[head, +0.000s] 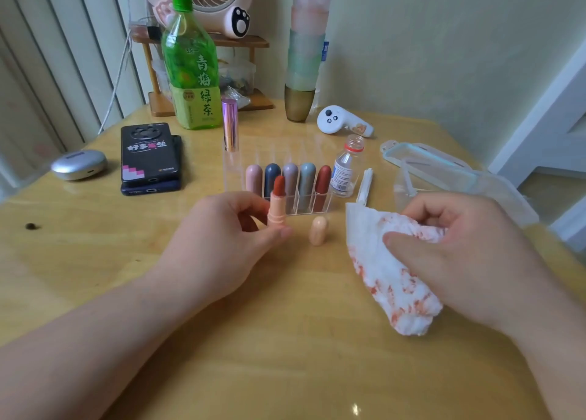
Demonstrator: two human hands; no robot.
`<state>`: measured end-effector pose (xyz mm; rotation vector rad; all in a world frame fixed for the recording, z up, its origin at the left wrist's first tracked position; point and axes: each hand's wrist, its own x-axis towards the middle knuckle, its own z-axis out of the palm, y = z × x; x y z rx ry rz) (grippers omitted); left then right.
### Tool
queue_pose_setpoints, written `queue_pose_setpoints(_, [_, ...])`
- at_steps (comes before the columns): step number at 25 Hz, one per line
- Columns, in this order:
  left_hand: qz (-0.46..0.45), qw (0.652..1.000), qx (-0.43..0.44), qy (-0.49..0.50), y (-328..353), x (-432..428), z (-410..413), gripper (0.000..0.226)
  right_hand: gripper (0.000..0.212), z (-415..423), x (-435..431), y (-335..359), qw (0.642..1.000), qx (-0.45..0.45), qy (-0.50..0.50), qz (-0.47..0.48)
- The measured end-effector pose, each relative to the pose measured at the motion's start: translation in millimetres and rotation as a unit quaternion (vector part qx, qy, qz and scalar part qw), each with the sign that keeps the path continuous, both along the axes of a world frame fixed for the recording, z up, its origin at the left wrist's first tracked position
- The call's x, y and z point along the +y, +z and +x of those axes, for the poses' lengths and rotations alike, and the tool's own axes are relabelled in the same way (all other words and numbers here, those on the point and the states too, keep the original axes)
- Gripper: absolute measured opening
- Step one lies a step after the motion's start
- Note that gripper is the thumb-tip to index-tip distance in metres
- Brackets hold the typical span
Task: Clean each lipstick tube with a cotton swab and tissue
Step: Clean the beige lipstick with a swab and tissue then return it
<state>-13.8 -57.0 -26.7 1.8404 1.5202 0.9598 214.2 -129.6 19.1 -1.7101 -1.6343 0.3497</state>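
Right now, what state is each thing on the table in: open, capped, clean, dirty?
Lipstick: uncapped, bullet out, upright in left grip.
Cap: off, on the table.
Tissue: crumpled, red-stained, held in right grip.
Rack lipsticks: five, all capped, upright.
Small bottle: appears uncapped.
Tea bottle: capped.
Pink tube: capped, upright.

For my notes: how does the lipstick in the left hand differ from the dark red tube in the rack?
The peach lipstick is uncapped, its red stick exposed, and held by the left hand; the dark red tube is capped and stands in the clear rack. Both are upright.
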Motion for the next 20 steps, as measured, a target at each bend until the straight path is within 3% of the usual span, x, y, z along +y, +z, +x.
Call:
queue_pose_setpoints(2, [-0.008,0.999,0.033,-0.013,-3,2,2,0.015,0.021,-4,0,-9,0.999,-0.003,0.035,-0.008])
queue_pose_setpoints(6, [-0.011,0.998,0.064,-0.025,-3,4,4,0.013,0.026,-12,1,-20,0.972,0.001,0.228,-0.048])
queue_pose_setpoints(8, [-0.007,0.998,0.066,-0.022,-3,4,4,0.015,0.025,-11,9,-25,0.961,-0.026,0.270,-0.046])
queue_pose_setpoints(20, [-0.045,0.991,0.121,-0.023,5,2,0,0.030,0.033,-20,41,-54,0.972,-0.084,0.207,-0.065])
